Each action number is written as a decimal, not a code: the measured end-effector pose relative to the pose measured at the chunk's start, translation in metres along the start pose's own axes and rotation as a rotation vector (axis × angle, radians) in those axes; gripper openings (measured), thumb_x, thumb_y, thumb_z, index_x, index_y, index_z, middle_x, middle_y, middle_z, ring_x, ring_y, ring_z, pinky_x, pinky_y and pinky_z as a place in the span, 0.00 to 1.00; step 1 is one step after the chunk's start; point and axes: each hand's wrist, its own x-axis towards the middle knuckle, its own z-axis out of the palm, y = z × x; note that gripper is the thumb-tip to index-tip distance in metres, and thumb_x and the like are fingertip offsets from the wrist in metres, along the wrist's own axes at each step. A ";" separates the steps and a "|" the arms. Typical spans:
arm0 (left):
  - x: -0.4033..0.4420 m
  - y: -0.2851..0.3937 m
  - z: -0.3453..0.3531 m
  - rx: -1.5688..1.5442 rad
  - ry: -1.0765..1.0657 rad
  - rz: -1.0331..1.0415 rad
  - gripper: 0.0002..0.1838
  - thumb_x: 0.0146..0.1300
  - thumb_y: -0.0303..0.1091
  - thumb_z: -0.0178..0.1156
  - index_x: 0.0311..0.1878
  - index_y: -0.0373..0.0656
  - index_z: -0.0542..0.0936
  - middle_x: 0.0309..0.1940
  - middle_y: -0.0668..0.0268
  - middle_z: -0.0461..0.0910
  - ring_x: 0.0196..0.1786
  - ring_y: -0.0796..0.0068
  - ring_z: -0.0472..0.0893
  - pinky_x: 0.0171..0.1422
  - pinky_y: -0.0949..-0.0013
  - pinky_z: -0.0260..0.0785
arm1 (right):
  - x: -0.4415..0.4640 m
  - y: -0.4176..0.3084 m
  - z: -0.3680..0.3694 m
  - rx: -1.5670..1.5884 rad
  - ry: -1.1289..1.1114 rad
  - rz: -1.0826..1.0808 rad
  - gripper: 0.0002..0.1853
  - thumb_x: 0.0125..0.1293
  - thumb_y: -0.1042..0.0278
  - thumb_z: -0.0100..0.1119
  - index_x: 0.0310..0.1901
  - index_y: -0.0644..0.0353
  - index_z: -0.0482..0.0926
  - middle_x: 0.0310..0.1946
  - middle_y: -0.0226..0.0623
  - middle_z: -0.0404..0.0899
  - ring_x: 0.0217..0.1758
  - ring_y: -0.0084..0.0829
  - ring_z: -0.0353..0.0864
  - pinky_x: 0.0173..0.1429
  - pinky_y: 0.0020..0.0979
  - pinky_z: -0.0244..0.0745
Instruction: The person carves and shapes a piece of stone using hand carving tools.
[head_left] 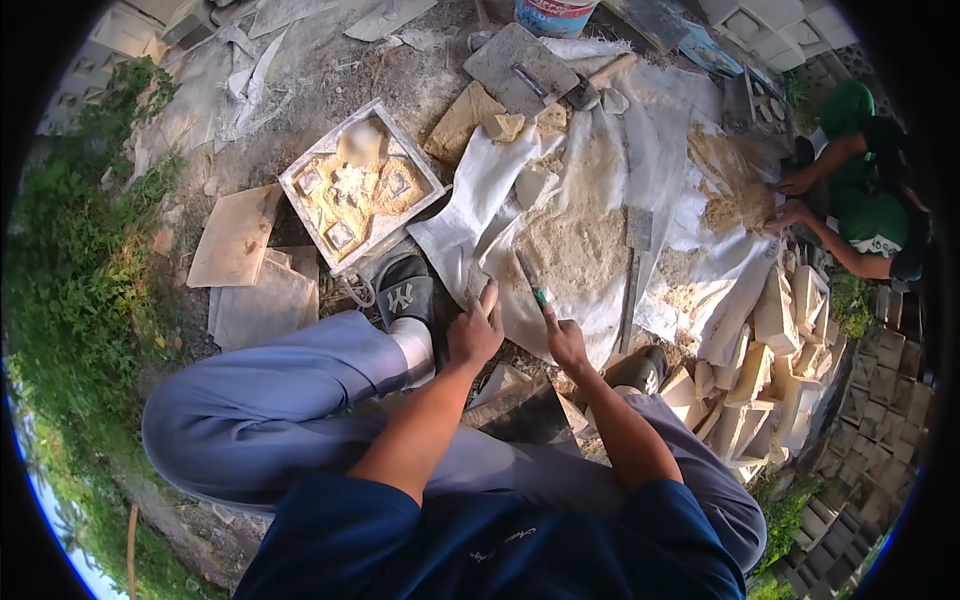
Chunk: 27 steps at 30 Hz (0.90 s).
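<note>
My right hand [567,345] is closed around the green handle of a narrow knife-like tool [528,272], whose dark blade points up and away over the sheet. My left hand [475,332] is closed at the near edge of the white sack sheet [455,236]. A small greyish bit shows at its fingertips; whether it is sheet or a separate piece is unclear. Sandy powder [575,245] is spread over the sheet just beyond both hands. To the left lies a square wooden frame [325,250] with yellowish powder and several small square blocks inside.
A flat board with a handle [520,70] and a hammer [583,95] lie at the back, near a bucket [556,16]. Pale blocks [770,350] are piled at right. A co-worker's hands [795,200] touch straw-coloured material. Flat slabs [235,235] lie left.
</note>
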 end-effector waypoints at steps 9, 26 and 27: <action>0.002 -0.001 0.000 -0.096 -0.101 -0.039 0.24 0.66 0.49 0.53 0.53 0.36 0.71 0.33 0.37 0.80 0.38 0.37 0.81 0.44 0.43 0.74 | 0.001 0.005 0.017 -0.045 -0.067 -0.023 0.43 0.68 0.32 0.46 0.16 0.74 0.73 0.12 0.54 0.65 0.18 0.38 0.65 0.31 0.48 0.66; -0.001 -0.006 0.007 -0.107 -0.033 0.008 0.22 0.66 0.47 0.55 0.55 0.41 0.70 0.30 0.41 0.81 0.36 0.37 0.81 0.42 0.43 0.75 | -0.004 0.005 0.011 -0.012 -0.082 -0.098 0.42 0.70 0.34 0.44 0.18 0.74 0.73 0.13 0.58 0.67 0.17 0.48 0.66 0.29 0.49 0.64; -0.002 -0.005 0.007 -0.108 -0.038 -0.006 0.23 0.66 0.48 0.54 0.54 0.40 0.70 0.30 0.41 0.81 0.37 0.37 0.81 0.42 0.43 0.74 | -0.007 0.007 0.013 0.071 -0.082 -0.147 0.42 0.70 0.34 0.43 0.17 0.74 0.72 0.12 0.57 0.67 0.16 0.48 0.65 0.29 0.49 0.63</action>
